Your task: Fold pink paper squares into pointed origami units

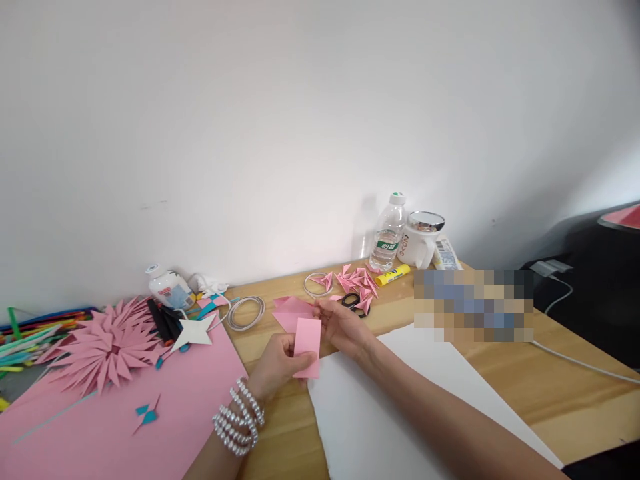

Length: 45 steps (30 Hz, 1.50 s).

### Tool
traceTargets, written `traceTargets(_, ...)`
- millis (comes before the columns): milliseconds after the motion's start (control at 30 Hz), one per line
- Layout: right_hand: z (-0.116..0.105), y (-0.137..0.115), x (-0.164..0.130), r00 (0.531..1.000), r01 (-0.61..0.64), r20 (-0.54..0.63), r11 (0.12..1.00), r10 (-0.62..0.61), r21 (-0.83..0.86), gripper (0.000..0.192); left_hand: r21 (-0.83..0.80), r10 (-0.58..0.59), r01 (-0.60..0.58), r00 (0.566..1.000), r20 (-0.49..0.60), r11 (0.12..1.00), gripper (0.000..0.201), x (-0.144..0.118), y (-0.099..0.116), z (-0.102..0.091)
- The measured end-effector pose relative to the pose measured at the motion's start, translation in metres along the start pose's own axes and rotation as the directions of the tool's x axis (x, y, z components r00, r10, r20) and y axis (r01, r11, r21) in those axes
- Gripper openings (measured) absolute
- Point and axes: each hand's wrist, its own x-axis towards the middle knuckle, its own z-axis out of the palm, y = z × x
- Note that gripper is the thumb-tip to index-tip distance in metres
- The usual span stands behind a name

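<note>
Both my hands hold a small pink paper rectangle just above the wooden table. My left hand, with pearl bracelets on the wrist, pinches its lower edge. My right hand grips its upper right edge. Behind the rectangle lie more flat pink paper pieces. Several small folded pink paper points sit further back, beside black-handled scissors.
A large pink sheet carries a spiky pink paper flower and a white paper star at left. A white sheet lies below my hands. A water bottle, white mug, yellow glue stick and cables stand near the wall.
</note>
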Motion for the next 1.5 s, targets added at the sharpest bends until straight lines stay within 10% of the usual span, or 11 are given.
traceTargets(300, 0.001, 0.009, -0.005, 0.975, 0.219, 0.141, 0.870, -0.174, -0.443, 0.026, 0.082, 0.126, -0.120, 0.989, -0.081, 0.989, 0.022, 0.003, 0.005, -0.006)
traceTargets(1500, -0.003, 0.011, 0.003, 0.975, 0.218, 0.054, 0.878, -0.216, -0.427, 0.037, -0.106, 0.073, -0.089, 0.986, -0.149, 0.990, 0.028, 0.005, 0.001, -0.009)
